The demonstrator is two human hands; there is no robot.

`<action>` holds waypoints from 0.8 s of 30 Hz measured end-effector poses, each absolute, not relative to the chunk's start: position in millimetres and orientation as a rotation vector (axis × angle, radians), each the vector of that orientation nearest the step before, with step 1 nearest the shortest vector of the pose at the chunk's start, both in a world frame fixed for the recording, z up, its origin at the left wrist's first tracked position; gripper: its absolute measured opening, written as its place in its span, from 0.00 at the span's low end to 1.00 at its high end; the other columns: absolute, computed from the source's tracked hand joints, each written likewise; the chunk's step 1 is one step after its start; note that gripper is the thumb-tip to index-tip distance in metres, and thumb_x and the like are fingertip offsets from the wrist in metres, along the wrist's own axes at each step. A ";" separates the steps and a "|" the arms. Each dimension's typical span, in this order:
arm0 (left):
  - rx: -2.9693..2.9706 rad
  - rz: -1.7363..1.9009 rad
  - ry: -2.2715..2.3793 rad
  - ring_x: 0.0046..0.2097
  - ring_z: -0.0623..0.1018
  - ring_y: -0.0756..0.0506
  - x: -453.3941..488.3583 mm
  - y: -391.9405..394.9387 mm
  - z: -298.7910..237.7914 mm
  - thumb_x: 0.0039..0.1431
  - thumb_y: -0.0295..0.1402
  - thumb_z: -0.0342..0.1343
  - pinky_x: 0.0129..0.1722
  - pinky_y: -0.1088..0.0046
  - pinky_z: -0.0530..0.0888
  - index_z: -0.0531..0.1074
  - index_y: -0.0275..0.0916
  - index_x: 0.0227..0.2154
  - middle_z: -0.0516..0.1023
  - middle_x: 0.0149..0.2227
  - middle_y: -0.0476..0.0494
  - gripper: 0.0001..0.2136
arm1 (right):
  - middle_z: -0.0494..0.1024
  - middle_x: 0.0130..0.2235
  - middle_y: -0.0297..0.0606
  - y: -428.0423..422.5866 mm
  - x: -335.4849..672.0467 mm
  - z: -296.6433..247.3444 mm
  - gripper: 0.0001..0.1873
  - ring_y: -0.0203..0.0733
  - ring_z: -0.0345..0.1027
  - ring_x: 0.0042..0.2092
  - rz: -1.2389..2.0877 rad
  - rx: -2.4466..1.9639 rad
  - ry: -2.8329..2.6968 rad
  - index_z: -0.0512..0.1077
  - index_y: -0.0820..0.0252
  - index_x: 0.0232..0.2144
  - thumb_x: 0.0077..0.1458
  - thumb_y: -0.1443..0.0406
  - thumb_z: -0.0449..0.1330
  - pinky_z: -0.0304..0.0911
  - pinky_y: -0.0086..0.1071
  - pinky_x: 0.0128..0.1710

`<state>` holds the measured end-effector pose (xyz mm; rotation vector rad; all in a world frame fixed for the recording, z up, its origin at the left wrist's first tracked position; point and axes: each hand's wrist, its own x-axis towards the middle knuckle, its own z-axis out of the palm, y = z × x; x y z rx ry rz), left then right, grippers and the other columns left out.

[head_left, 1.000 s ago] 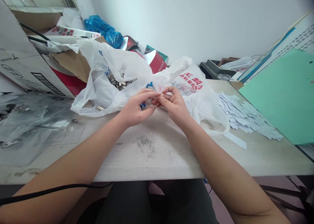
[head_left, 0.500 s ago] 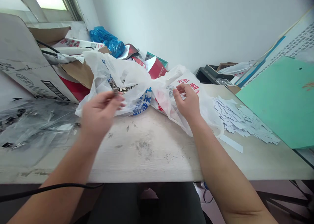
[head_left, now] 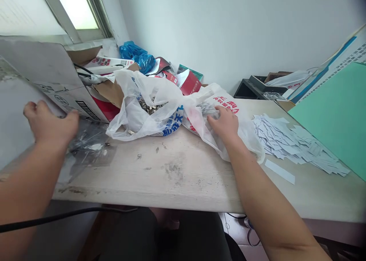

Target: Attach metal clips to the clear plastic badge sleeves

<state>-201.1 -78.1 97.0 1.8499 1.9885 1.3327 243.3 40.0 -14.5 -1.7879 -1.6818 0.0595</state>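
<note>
The right hand (head_left: 224, 124) lies open and released on a white plastic bag (head_left: 128, 118) on the bench (head_left: 143, 177). The blurred left hand (head_left: 50, 122) curls beside a clear plastic bag (head_left: 88, 143), its grip impossible to tell. Small metal pieces (head_left: 150, 108) fill the white bag's mouth, with paper slips (head_left: 288, 143) to its right and a cardboard box (head_left: 42, 70) beyond the left hand

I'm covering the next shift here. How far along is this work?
Looks done: a loose heap of pale paper slips lies at right. In hand: the right hand rests on a white plastic bag with red print; the left hand reaches a clear plastic bag. Still left: small silver metal pieces remain in the white bag.
</note>
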 end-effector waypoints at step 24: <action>1.693 1.611 1.864 0.52 0.85 0.35 -98.8 35.3 47.2 0.79 0.46 0.58 0.59 0.55 0.79 0.77 0.43 0.37 0.86 0.46 0.36 0.15 | 0.74 0.60 0.46 -6.1 224.9 17.3 0.25 0.56 0.76 0.57 -0.188 -0.807 -1.475 0.68 0.45 0.66 0.70 0.54 0.61 0.76 0.57 0.54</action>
